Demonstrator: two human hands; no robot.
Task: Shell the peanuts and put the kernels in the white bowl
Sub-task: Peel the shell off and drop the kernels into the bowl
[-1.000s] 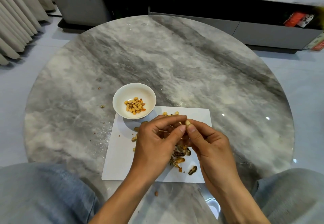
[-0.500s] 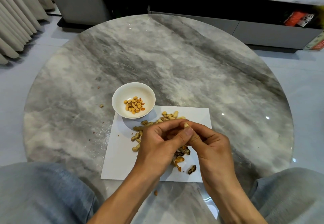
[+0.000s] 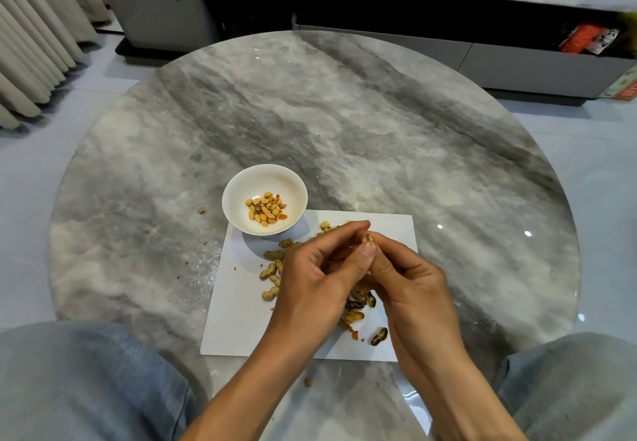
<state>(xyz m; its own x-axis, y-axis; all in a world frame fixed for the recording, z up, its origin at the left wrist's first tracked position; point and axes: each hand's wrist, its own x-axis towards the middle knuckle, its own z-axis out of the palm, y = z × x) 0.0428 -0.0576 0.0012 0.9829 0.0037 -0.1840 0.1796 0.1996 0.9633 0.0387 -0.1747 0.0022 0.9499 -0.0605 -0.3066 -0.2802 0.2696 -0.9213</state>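
Note:
Both hands meet over a white paper sheet (image 3: 241, 320) on the marble table. My left hand (image 3: 317, 282) and my right hand (image 3: 410, 278) pinch one peanut (image 3: 367, 238) between thumbs and fingertips; its top pokes out and looks cracked. A white bowl (image 3: 238, 185) with several kernels (image 3: 266, 212) sits just beyond the sheet's far left corner. Unshelled peanuts (image 3: 270, 270) lie on the sheet left of my hands. Empty shells (image 3: 379, 335) lie under and in front of my hands, partly hidden.
The round grey marble table (image 3: 344, 123) stretches far beyond the sheet. A few crumbs (image 3: 202, 211) lie left of the bowl, and one shell bit (image 3: 307, 382) near the front edge. My knees in grey trousers frame the table's near side. A low cabinet stands behind.
Both hands have dropped slightly toward me while working the same peanut, uncovering more of the unshelled pile. The peanut's tip now looks split open.

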